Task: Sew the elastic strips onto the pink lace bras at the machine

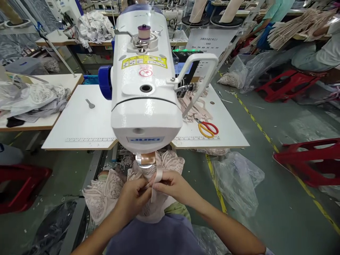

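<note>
My right hand (174,186) pinches a pale satin strap (159,173), which loops up from between its thumb and fingers. Close beside it, my left hand (135,196) is closed in a pinch at the fabric edge; the exact piece between its fingertips is partly hidden. Both hands are just below the head of a white JUKI sewing machine (146,113). Pale lace bras (102,198) lie bunched around my hands and over my lap. Behind the strap is the machine's metal end (145,160), where lace cloth sits close against it.
On the white machine table (231,136) lie scissors with red and yellow handles (208,129) and a pile of beige straps (195,108). A small grey tool (90,103) rests at left. Red stools (310,161) and a plastic bag (239,180) are on the floor; a person sits at far right.
</note>
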Demonstrator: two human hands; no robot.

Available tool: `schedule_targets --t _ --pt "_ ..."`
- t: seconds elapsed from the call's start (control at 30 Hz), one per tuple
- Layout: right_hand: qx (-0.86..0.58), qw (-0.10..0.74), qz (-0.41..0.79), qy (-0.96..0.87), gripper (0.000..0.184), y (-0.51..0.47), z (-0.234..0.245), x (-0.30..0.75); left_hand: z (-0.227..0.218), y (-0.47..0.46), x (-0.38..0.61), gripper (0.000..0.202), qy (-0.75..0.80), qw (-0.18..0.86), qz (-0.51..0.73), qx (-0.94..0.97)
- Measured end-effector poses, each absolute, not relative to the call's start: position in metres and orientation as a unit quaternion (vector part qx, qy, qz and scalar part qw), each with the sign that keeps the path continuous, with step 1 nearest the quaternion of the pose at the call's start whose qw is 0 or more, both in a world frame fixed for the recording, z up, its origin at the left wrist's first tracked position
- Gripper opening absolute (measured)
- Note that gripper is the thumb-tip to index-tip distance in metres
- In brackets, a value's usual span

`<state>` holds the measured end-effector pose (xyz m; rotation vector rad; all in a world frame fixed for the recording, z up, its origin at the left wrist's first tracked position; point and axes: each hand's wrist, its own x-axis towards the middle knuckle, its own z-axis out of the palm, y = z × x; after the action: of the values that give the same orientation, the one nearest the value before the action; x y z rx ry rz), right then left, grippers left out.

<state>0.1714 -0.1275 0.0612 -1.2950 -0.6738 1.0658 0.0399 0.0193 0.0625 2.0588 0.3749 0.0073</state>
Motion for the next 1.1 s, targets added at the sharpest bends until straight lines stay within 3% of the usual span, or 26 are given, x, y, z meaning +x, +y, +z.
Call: schedule_targets --t 0.13,0.23,0.43,0.7,0.87,1.1 --pt "-0.513 0.673 0.49 -0.212 0.02 -0.122 0.062 0.169 0.056 0.011 0.032 0.017 0.106 0.53 0.113 0.834" --pt "-0.503 0.678 0.508 -0.17 0.025 -0.118 0.063 0.179 0.052 0.005 0.031 0.013 0.104 0.484 0.157 0.854" --pt "-0.564 0.648 0.481 -0.174 0.035 -0.108 0.066 0.227 0.068 0.028 0.049 0.038 -0.021 0.325 0.191 0.926" --pt "-0.727 0.54 0.279 -0.32 0.018 -0.078 0.092 0.265 0.096 0.046 0.059 0.038 0.162 0.441 0.03 0.882" --pt "-0.774 0.456 0.179 -0.401 0.021 -0.064 0.105 0.258 0.1 0.043 0.06 0.037 0.174 0.455 0.016 0.873" --pt "-0.747 0.471 0.182 -0.434 0.011 -0.055 0.093 0.255 0.105 0.037 0.064 0.035 0.151 0.467 0.023 0.871"
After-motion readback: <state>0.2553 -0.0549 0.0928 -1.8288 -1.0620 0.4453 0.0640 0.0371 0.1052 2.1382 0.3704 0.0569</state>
